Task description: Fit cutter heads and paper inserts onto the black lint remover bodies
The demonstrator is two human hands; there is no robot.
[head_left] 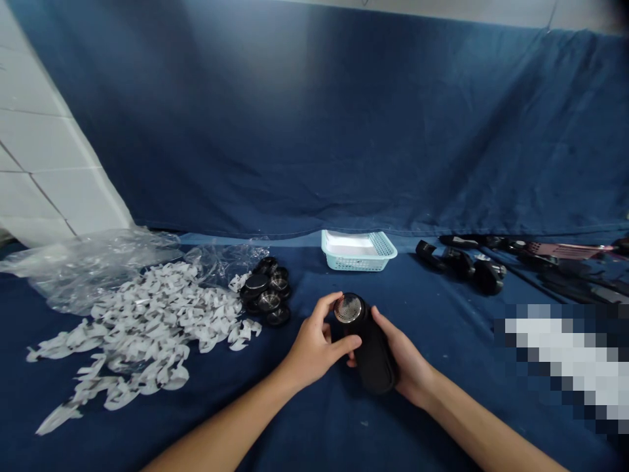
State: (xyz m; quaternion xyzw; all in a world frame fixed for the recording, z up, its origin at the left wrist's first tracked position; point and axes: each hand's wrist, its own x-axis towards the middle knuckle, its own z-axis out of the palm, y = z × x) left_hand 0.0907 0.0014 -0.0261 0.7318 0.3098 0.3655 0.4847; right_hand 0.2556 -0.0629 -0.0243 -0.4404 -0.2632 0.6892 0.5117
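A black handheld device point(372, 354) with a round metal mesh head point(348, 308) is held between both hands over the blue cloth. My left hand point(314, 347) grips its upper left side, thumb across the body and fingers curled up to the mesh head. My right hand point(405, 360) cradles the body from the right and beneath. Just left of the hands lies a small pile of black round caps with metal mesh point(268, 292).
A heap of several white curved plastic pieces point(152, 328) spreads at the left beside a clear plastic bag point(83, 262). A light blue basket point(358, 250) stands at the back. Black device parts point(462, 262) lie at the back right. A blue cloth point(344, 131) hangs behind.
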